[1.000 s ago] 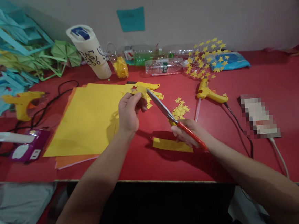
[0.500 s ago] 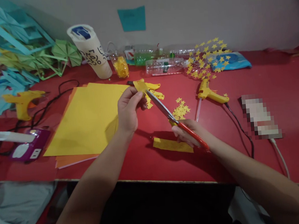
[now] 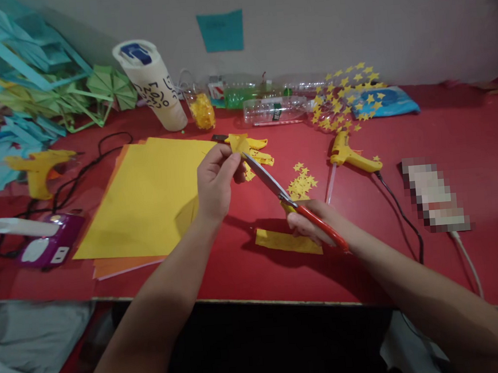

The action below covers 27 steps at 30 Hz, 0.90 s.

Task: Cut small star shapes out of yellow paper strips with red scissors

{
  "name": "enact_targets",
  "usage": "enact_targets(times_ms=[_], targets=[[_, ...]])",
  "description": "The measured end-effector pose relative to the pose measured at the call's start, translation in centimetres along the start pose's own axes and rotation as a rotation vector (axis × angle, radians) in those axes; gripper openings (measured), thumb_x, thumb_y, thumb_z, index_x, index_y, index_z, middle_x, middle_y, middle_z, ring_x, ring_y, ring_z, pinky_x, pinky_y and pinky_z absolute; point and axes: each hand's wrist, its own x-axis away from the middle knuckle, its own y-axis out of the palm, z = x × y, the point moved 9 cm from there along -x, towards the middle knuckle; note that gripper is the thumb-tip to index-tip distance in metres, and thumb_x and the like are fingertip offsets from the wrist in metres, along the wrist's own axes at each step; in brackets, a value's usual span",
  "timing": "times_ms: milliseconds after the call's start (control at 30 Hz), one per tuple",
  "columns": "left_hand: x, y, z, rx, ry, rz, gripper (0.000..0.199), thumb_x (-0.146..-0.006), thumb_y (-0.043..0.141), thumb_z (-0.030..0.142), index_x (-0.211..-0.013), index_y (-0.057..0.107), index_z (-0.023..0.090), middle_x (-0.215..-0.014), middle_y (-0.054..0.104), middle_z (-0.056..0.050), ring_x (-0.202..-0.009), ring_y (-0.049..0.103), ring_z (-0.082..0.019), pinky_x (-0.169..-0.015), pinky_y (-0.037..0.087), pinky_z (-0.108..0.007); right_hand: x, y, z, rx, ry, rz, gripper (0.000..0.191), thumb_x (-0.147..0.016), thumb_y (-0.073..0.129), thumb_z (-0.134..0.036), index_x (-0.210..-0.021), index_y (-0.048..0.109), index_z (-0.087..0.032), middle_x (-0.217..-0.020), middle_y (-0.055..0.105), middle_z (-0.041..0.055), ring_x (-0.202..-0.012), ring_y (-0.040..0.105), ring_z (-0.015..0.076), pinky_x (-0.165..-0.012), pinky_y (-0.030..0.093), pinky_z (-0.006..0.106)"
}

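Observation:
My left hand [image 3: 219, 177] pinches a small piece of yellow paper [image 3: 239, 145] between thumb and fingers. In my right hand [image 3: 314, 221] is a pair of scissors [image 3: 268, 176] with red handles, its blade tips at the lower edge of that paper. The blades look nearly closed. Below the scissors lies a yellow paper strip [image 3: 285, 241]. Cut yellow paper stars [image 3: 303, 182] are heaped just beyond my right hand. Behind the left fingers are yellow scraps [image 3: 260, 157] and a yellow-handled tool [image 3: 256, 143], partly hidden.
Yellow sheets [image 3: 146, 194] lie on the left over orange ones. Glue guns rest at left [image 3: 36, 169] and right [image 3: 352, 155], with cords. Along the wall stand a white tumbler [image 3: 153, 90], a cup of yellow pieces [image 3: 201, 111], plastic bottles [image 3: 275, 111] and a star cluster [image 3: 345, 98]. A phone [image 3: 435, 195] lies right.
My left hand has shifted slightly right, and the yellow paper piece has turned against the scissor tips. The right hand and the scissors stay almost in place.

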Motion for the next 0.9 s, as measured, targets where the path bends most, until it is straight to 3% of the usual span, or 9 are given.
enact_targets(times_ms=[200, 700, 900], targets=[[0.08, -0.03, 0.31, -0.008, 0.051, -0.005, 0.022, -0.083, 0.060, 0.031, -0.065, 0.052, 0.021, -0.055, 0.056, 0.004, -0.047, 0.051, -0.006, -0.048, 0.044, -0.020, -0.07, -0.05, -0.25, -0.002, -0.028, -0.001, 0.045, -0.079, 0.063, -0.060, -0.065, 0.044, -0.021, -0.045, 0.040, -0.0098, -0.035, 0.038, 0.0053, -0.051, 0.046, 0.028], [-0.22, 0.10, -0.08, 0.042, 0.067, -0.028, 0.021, -0.081, 0.062, 0.025, -0.064, 0.052, 0.019, -0.051, 0.056, 0.006, -0.044, 0.051, -0.004, -0.044, 0.042, -0.016, -0.14, -0.06, 0.70, -0.034, 0.095, 0.017, 0.048, -0.073, 0.065, -0.064, -0.064, 0.050, -0.019, -0.048, 0.050, -0.0046, -0.033, 0.040, 0.0054, -0.032, 0.033, 0.019], [-0.28, 0.03, 0.02, 0.028, 0.062, -0.019, 0.019, -0.079, 0.060, 0.023, -0.063, 0.051, 0.019, -0.050, 0.056, 0.006, -0.042, 0.050, -0.003, -0.042, 0.042, -0.015, -0.14, -0.11, 0.58, -0.031, 0.088, 0.004, 0.045, -0.075, 0.066, -0.059, -0.063, 0.050, -0.019, -0.051, 0.052, -0.0034, -0.036, 0.043, 0.0051, -0.031, 0.033, 0.016]])
